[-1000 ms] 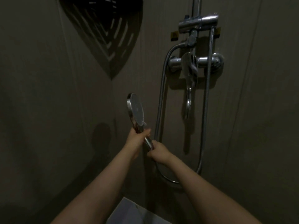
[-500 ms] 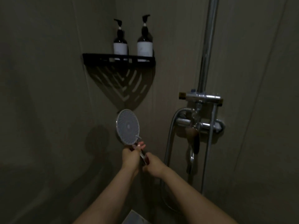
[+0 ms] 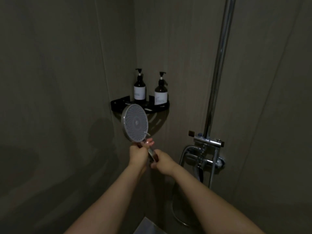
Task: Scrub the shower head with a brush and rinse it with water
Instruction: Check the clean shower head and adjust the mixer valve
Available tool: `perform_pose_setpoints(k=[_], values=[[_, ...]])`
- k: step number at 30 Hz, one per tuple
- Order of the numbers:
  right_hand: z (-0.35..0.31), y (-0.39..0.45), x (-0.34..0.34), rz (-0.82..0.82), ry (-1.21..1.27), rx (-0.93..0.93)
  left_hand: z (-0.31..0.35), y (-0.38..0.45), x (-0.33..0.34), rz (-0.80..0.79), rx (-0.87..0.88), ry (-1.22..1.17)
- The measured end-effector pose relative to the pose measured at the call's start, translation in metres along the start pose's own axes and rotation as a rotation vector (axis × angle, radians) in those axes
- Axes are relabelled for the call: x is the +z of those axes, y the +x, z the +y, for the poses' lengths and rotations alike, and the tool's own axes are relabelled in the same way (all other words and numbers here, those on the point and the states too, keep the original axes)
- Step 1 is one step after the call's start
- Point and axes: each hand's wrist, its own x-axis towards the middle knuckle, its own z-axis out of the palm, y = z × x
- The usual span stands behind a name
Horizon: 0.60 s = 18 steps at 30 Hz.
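Chrome handle of the shower head is gripped by both hands: left hand curled just under the round face, right hand lower. Behind it, a black corner shelf carries two pump bottles; mixer and riser pipe stand right.

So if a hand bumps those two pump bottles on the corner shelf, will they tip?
Probably yes: the pump bottles are tall and narrow, so top-heavy. The corner shelf has only a low rim, likely too low to stop them.
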Motion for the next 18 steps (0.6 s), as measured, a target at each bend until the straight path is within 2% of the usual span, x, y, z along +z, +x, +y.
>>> perform_pose_setpoints(k=[4, 10, 14, 18], values=[[-0.029, -0.011, -0.024, 0.008, 0.019, -0.038, 0.036, -0.015, 0.013, -0.027, 0.044, -0.005], [-0.036, -0.026, -0.051, 0.024, 0.051, -0.089, 0.059, -0.033, 0.031, -0.109, 0.072, 0.024], [-0.015, -0.026, -0.083, 0.075, 0.197, -0.061, 0.067, -0.034, 0.055, -0.098, 0.107, 0.022], [0.032, -0.016, -0.123, 0.232, 0.331, 0.051, 0.069, -0.028, 0.077, -0.101, 0.121, 0.016]])
